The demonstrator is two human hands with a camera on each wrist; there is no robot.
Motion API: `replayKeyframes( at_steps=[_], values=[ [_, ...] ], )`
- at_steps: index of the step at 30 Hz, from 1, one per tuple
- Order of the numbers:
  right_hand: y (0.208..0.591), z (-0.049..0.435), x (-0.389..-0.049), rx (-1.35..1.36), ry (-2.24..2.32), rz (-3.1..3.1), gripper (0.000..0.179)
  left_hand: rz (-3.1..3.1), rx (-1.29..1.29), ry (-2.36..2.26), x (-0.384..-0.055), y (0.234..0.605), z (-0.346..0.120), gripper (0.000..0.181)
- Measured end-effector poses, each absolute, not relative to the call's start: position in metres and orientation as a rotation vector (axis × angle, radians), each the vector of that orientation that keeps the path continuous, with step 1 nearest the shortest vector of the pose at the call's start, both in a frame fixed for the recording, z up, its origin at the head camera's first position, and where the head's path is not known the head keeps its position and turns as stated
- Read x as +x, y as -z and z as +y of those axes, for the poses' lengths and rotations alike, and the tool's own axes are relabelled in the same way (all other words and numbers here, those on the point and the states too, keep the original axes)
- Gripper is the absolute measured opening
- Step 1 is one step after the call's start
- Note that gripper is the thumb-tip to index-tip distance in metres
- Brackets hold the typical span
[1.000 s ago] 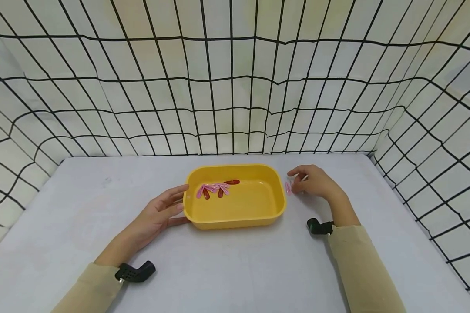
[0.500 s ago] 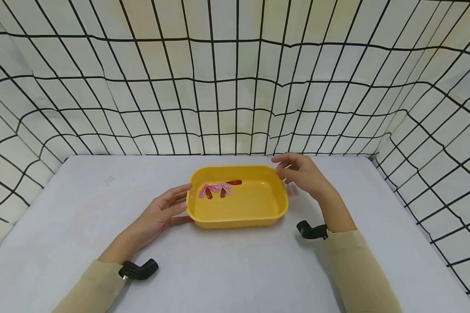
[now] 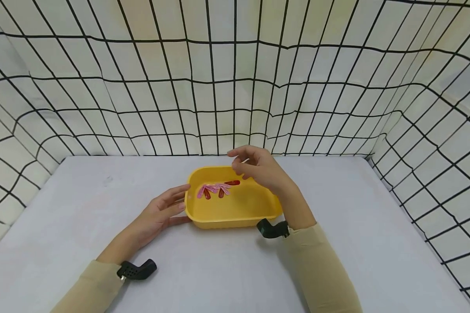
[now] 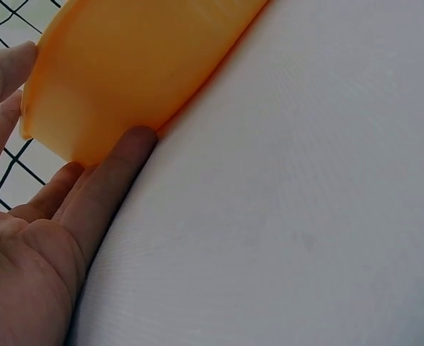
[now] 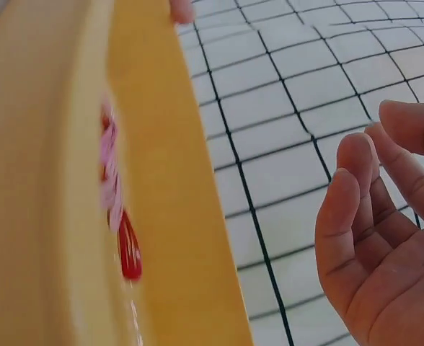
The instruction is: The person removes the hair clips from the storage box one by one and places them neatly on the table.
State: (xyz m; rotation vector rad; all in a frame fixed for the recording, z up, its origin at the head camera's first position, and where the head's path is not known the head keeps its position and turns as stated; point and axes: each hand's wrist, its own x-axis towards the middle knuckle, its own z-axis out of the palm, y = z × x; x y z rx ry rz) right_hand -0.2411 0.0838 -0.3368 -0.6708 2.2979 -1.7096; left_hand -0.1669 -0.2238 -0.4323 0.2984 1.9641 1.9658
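Observation:
A yellow plastic tray (image 3: 243, 211) lies on the table, with several pink hair clips (image 3: 215, 188) and red hair clips (image 3: 232, 183), long and teardrop-shaped, gathered toward its left and back. My left hand (image 3: 156, 217) rests against the tray's left end, fingers fairly straight; in the left wrist view its fingertips touch the tray's rim and outer wall (image 4: 111, 79). Over the tray's back rim hangs my right hand (image 3: 258, 167), its fingers loosely bent. The right wrist view shows nothing between the fingers of the right hand (image 5: 392, 252); a glossy red clip (image 5: 129, 249) shows inside the tray.
White cloth (image 3: 203, 269) covers the table. Black wire mesh (image 3: 235, 80) stands along the back and both sides, in front of white sheeting. Each wrist carries a black camera (image 3: 137, 269). My right forearm covers the tray's right end and the table beside it.
My right hand has moved left and up, from beside pink clips on the table right of the tray to above its back rim. The left hand and tray have stayed in place.

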Motion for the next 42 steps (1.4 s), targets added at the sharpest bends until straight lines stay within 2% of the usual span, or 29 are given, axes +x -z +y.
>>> replayKeyframes(
  at_steps=[16,26,42],
  values=[
    [0.369,0.060,-0.242,-0.652,1.477,2.353,0.029,1.963,0.307,-1.967,-0.162,0.435,-0.225,0.055],
    [0.383,0.057,-0.246,-0.689,1.112,2.499,0.036,1.964,0.305,-1.957,-0.164,0.431,-0.224,0.056],
    [0.386,0.053,-0.245,-0.585,0.921,2.572,0.027,1.972,0.305,-1.957,-0.165,0.429,-0.224,0.056]
  ],
)
